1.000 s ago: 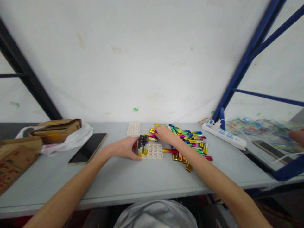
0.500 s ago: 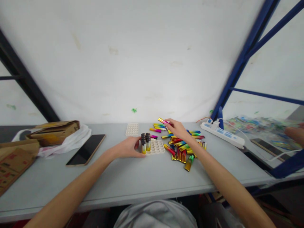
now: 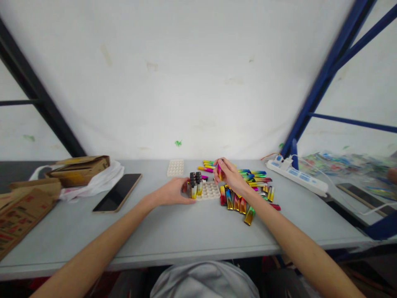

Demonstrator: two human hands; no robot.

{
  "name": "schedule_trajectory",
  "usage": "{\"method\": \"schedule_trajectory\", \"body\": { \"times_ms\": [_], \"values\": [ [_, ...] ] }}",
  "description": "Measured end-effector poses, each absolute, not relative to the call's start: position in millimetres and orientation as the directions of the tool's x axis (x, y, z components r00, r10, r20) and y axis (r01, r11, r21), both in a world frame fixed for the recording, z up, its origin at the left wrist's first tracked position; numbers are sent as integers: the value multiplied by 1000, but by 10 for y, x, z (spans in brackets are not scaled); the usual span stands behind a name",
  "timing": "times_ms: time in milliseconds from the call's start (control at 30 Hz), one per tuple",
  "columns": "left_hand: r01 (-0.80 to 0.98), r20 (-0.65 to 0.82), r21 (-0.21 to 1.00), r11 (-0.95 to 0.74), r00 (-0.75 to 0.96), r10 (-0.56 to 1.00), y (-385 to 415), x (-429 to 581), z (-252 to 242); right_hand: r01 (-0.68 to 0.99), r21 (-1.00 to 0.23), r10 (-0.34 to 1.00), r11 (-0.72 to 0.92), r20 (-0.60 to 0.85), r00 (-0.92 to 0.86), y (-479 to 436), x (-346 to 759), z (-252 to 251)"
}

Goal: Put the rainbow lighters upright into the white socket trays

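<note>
My left hand [image 3: 173,191] curls round the left end of a cream tray [image 3: 214,191] with round holes, its thumb at the near corner and its fingers behind. Several black-topped lighters [image 3: 199,188] with yellow lower ends stand upright in the holes at that end. Just above the tray's right side, my right hand [image 3: 230,174] is closed on a shiny magenta and gold lighter [image 3: 221,171], held nearly upright. Its lower end is partly hidden by the fingers. A pile of loose metallic-coloured lighters [image 3: 236,203] lies under and around my right forearm.
A second cream tray [image 3: 175,168] lies near the wall. To the left are a phone [image 3: 118,193], a white bag [image 3: 93,182] and cardboard boxes [image 3: 31,207]. On the right are a power strip [image 3: 297,178], a blue frame post [image 3: 322,87], another phone [image 3: 362,198] and part of another person's hand.
My right hand has brought the lighter down towards the tray and turned it from nearly flat to nearly upright. My left hand stays at the tray's end. The view has shifted slightly.
</note>
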State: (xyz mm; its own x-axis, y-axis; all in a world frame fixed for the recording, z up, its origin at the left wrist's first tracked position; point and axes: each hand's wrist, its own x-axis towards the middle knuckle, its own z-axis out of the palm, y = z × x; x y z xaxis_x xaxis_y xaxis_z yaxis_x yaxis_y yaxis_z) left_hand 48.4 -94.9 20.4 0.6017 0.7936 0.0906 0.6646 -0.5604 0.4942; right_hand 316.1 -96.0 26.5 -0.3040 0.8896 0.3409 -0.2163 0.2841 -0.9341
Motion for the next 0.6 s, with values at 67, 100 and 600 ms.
{"method": "schedule_trajectory", "body": {
  "times_ms": [67,100,600],
  "values": [
    [664,98,494,-562,600,794,-960,490,212,-255,-943,907,216,290,-306,-1015,3104,280],
    [666,97,492,-561,599,795,-962,493,212,-256,-951,920,172,248,-303,-1033,3079,283],
    [675,75,456,-580,620,781,-955,484,210,240,-938,957,249,200,-210,-1081,2918,91]
  ]
}}
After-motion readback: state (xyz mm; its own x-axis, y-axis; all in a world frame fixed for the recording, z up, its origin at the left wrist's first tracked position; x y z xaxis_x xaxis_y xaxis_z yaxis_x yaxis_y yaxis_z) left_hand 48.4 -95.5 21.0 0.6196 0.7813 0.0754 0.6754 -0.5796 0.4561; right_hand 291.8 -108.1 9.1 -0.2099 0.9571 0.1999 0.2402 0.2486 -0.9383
